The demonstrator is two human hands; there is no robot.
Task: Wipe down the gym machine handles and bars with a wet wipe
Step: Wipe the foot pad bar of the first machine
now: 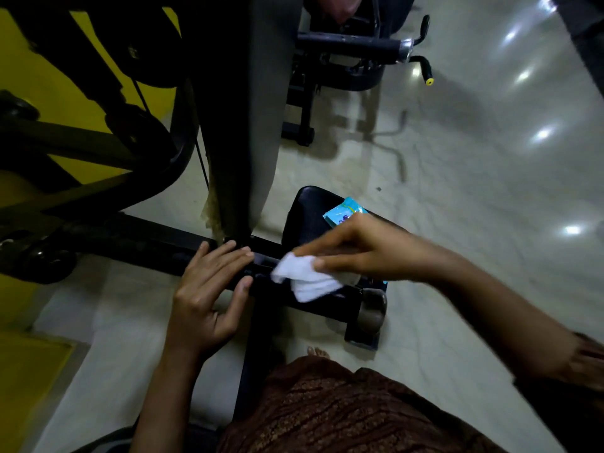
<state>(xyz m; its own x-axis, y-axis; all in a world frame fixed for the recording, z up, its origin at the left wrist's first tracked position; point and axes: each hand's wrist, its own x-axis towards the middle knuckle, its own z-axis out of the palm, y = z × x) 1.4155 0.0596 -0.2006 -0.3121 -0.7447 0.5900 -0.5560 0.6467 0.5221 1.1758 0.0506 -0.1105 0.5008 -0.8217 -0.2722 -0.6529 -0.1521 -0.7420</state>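
Right hand [356, 253] pinches a bunched white wet wipe [307, 281] onto the black base bar [157, 243], near centre. Left hand [209, 289] lies flat, fingers straight, bracing the bar just left of it. Recommended: spread the wipe, wrap the bar, stroke lengthwise. The wipe looks crumpled and unsoiled.

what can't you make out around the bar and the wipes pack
Head view:
- wipes pack: partly hidden behind the right hand, print unreadable.
- bar: the stretch under the wet wipe and left hand is covered.
- machine frame at left: too dark for detail.
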